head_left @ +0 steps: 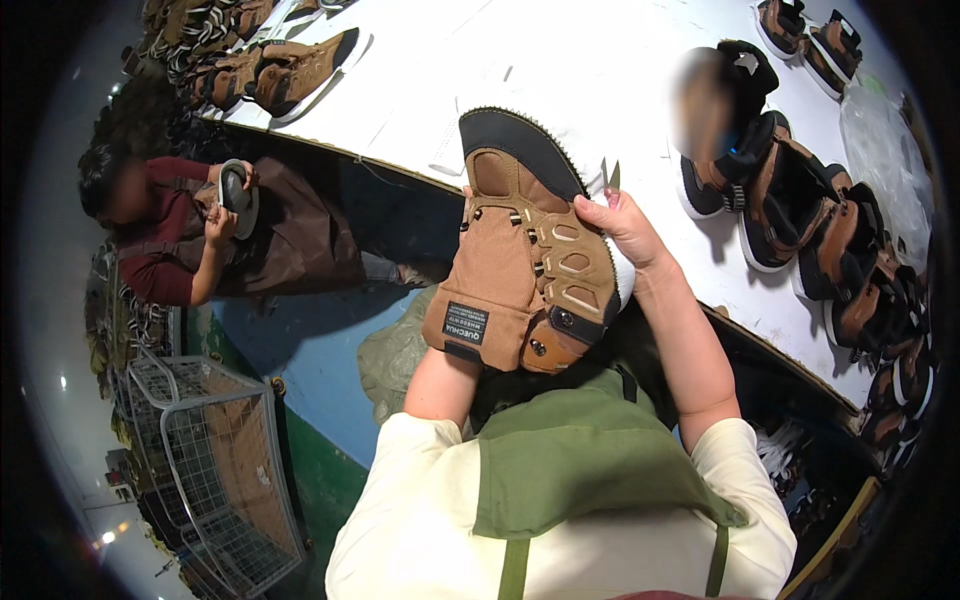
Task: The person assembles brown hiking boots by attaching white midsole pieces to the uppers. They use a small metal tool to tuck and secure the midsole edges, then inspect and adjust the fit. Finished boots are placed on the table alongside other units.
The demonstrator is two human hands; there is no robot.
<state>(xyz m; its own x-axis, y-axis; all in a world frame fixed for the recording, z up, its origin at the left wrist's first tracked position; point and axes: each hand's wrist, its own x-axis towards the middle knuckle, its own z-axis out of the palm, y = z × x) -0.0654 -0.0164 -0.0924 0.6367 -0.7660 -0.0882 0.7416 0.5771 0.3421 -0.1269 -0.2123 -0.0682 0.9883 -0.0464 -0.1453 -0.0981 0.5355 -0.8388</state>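
Up in front of me is a brown-and-black hiking shoe (500,250), its toe pointing away and its white sole edge along the right. My left hand (467,205) supports it from beneath. Only a bit of its fingers shows at the shoe's left edge; the rest is hidden behind the shoe. My right hand (630,235) is closed at the shoe's right side, thumb pressed on the edge near the black toe cap. A small pointed metal blade with a pinkish handle (613,178) sticks up from that same hand, looking like thread snips.
A white table (590,60) runs beyond the shoe, with finished-looking shoes (785,200) along its right and more (300,75) at far left. A clear plastic bag (885,150) lies at right. At left, a seated co-worker (180,220) handles a shoe, near a wire cart (215,470).
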